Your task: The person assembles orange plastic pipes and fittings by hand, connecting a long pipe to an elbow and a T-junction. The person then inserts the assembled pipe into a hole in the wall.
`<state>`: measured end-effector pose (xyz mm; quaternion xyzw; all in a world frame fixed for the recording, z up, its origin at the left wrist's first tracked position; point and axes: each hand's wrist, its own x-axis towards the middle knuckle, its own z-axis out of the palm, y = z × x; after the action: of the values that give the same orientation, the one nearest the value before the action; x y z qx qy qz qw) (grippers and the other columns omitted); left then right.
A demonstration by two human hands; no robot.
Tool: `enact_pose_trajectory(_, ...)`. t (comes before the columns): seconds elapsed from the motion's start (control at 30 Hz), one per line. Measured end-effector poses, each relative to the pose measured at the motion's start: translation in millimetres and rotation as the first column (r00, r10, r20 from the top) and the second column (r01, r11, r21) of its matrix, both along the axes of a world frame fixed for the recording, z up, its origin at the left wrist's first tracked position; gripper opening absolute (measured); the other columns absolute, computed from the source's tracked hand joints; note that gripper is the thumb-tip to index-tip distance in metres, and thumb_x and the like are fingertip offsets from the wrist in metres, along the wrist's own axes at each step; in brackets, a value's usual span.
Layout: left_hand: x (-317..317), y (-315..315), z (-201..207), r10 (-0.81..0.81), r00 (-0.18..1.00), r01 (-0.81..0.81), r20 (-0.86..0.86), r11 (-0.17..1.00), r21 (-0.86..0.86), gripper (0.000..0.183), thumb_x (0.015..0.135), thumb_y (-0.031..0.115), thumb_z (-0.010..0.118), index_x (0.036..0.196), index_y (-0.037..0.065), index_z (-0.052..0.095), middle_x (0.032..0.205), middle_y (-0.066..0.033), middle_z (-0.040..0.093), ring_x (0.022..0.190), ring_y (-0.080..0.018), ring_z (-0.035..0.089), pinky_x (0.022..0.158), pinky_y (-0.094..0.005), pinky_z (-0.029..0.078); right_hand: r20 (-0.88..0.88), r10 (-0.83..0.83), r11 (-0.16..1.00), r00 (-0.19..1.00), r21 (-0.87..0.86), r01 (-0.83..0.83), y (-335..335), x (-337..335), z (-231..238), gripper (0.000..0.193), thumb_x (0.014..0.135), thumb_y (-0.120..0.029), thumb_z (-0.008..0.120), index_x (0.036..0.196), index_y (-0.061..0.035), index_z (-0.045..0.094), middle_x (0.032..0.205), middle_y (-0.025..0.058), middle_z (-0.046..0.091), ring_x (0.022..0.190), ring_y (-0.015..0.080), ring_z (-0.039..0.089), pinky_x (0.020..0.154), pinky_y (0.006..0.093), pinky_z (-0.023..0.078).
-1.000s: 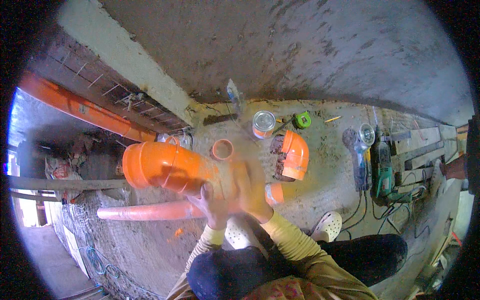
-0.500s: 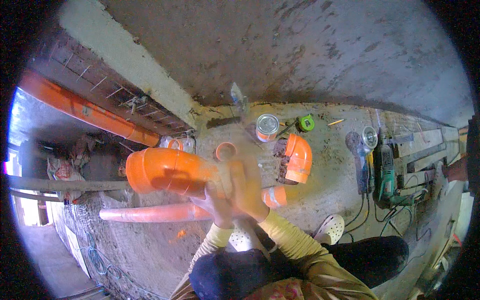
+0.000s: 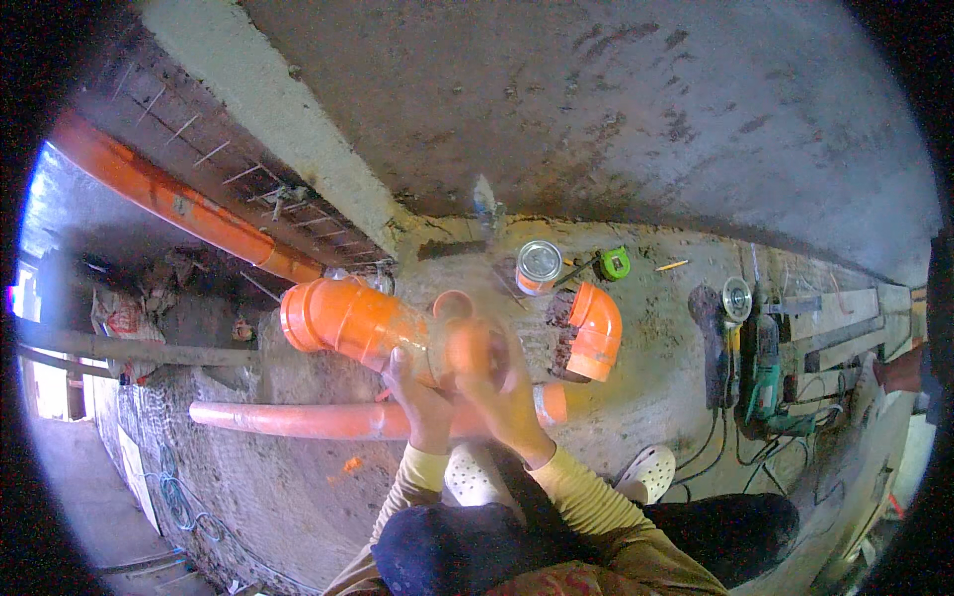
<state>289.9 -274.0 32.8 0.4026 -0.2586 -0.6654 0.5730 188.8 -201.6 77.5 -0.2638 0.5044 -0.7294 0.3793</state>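
Left hand (image 3: 424, 407): fingers grasp the orange elbow (image 3: 353, 323), just shifted rightward above the floor (image 3: 651, 333), short of its far edge; handling continues; right hand (image 3: 509, 405): blurred, grip cannot be determined

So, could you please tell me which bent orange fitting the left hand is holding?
The left bent fitting, gripped in the left hand; the other bent fitting lies on the floor, near the green tape measure.
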Motion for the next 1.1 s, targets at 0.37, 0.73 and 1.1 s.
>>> enact_pose_trajectory(0.37,92.6,-16.2,1.0,-0.61,0.653,0.693,0.449,0.72,-0.029,0.065,0.095,0.04,0.065,0.147,0.006,0.045,0.14,-0.0109,0.057,0.13,-0.0248,0.054,0.113,-0.0417,0.042,-0.251,0.269,0.963,0.93,0.083,-0.256,26.7,-96.9,43.1,0.092,0.069,-0.024,0.091,0.147,-0.0017,0.047,0.142,0.0133,0.055,0.133,0.0265,0.053,0.113,0.0414,0.04)
enact_pose_trajectory(0.73,49.4,-56.4,56.6,-0.967,-0.063,0.998,0.248,-0.069,-0.013,0.083,0.084,0.029,0.083,0.15,0.0,0.042,0.142,-0.0138,0.058,0.129,-0.0225,0.056,0.11,-0.0395,0.046,-0.628,0.498,0.779,0.598,0.021,-0.626,22.5,-128.1,55.1,0.079,0.065,-0.024,0.094,0.135,-0.0101,0.06,0.141,0.014,0.056,0.132,0.0337,0.053,0.113,0.0467,0.04)
enact_pose_trajectory(1.1,59.8,-5.3,46.4,-0.927,-0.077,0.963,0.367,0.026,0.269,0.088,0.076,0.028,0.089,0.147,0.0,0.045,0.137,-0.0153,0.062,0.122,-0.0258,0.06,0.106,-0.0411,0.049,-0.124,0.745,0.665,0.656,0.058,-0.744,34.7,-101.2,34.4,0.069,0.087,-0.027,0.083,0.144,-0.0028,0.052,0.143,0.013,0.056,0.134,0.0293,0.053,0.115,0.0432,0.04)
